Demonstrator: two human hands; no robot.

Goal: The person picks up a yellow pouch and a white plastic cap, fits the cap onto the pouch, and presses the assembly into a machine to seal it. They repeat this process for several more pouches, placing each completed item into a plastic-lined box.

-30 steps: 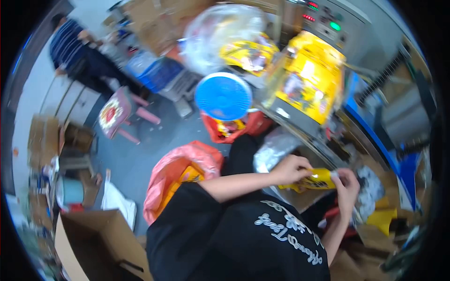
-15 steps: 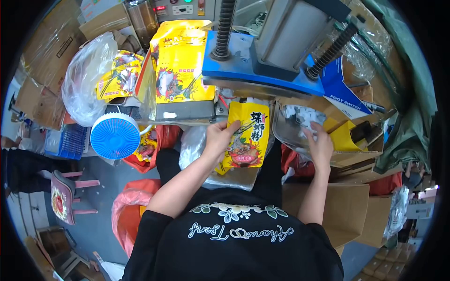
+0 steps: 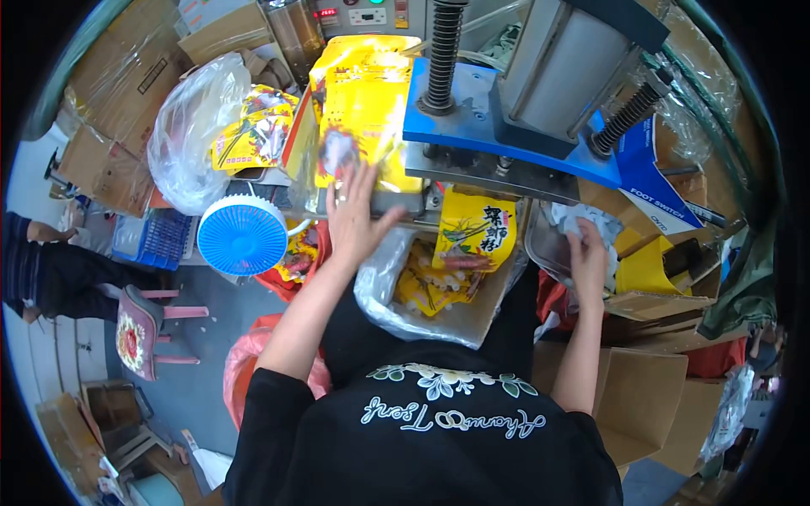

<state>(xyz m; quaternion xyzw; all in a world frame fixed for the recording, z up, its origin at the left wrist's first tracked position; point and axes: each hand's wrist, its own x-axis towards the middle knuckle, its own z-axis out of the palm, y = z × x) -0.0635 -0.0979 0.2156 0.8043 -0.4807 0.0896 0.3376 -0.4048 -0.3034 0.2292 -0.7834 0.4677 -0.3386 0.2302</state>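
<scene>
- The person's left hand (image 3: 350, 215), left of centre, is raised with the fingers spread wide and nothing in it. The palm faces the stack of yellow pouches (image 3: 364, 105) standing in the upper centre of the frame, and blur hides whether the fingertips touch it.
- The right hand (image 3: 588, 255), right of centre, is sunk into a clear bag of white pieces (image 3: 582, 221). Its fingers curl downward, but whether they grip anything cannot be told.
- Between the two hands, a single yellow pouch (image 3: 474, 232) hangs with its top edge up at the blue press plate (image 3: 506, 135). Below it, an open bag of filled pouches (image 3: 426, 295) rests on the lap.
- Judged from this, the reach goes best by pinching only the front pouch at its top edge, so the rest of the stack stays upright. Both hands should keep well clear of the plate.
- Farther out, a blue fan (image 3: 243, 236) sits just left of the raised hand and a cardboard box (image 3: 645, 392) is at lower right. Another person (image 3: 38, 270) sits at the far left edge.
</scene>
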